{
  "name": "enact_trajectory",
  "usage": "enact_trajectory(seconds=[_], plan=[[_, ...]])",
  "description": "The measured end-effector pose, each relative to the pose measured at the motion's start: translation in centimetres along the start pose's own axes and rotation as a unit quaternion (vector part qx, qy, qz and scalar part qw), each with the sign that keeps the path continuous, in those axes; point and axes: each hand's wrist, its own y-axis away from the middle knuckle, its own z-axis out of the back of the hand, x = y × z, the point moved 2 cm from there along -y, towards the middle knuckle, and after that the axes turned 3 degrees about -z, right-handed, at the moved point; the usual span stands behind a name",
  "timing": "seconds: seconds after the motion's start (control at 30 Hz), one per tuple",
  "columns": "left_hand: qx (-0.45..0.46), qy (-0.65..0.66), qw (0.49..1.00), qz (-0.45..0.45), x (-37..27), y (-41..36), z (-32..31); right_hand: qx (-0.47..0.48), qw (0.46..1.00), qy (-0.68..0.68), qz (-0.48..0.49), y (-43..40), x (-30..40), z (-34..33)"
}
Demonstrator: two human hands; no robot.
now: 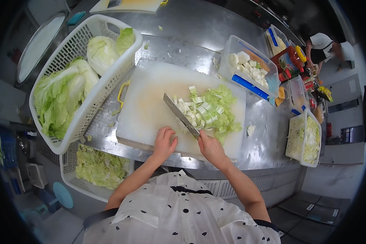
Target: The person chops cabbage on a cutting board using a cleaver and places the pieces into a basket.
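Observation:
My right hand (212,149) grips the handle of a kitchen knife (180,114), its broad blade angled up and left across a white cutting board (152,79). Cut napa cabbage (215,109) lies in a loose pile along the blade's right side, pale stem pieces nearest the steel and leafy green strips farther right. Over the board's front edge, left of the knife, my left hand (165,142) holds nothing, its fingers bent and thumb apart. The knife handle is mostly hidden inside my right hand.
A white basket (105,88) with whole napa cabbages stands left; another basket (68,177) below holds leaves. Right are a plastic container (227,62) with white cubes, sauce bottles (289,59) and a basket (294,137) of shredded cabbage. A person (321,42) stands at the far right.

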Motion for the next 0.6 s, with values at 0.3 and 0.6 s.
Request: enact_trajectory(seconds=[0.3, 0.6], plan=[[0.125, -0.121, 0.982, -0.075, 0.5, -4.2, -2.2, -0.166, 0.977, -0.063, -0.114, 4.4, 0.0, 6.3], [0.136, -0.028, 0.99, 0.006, 1.9, -5.5, -0.9, -0.209, 0.907, 0.06, -0.36, 12.6, -8.4, 4.9]])
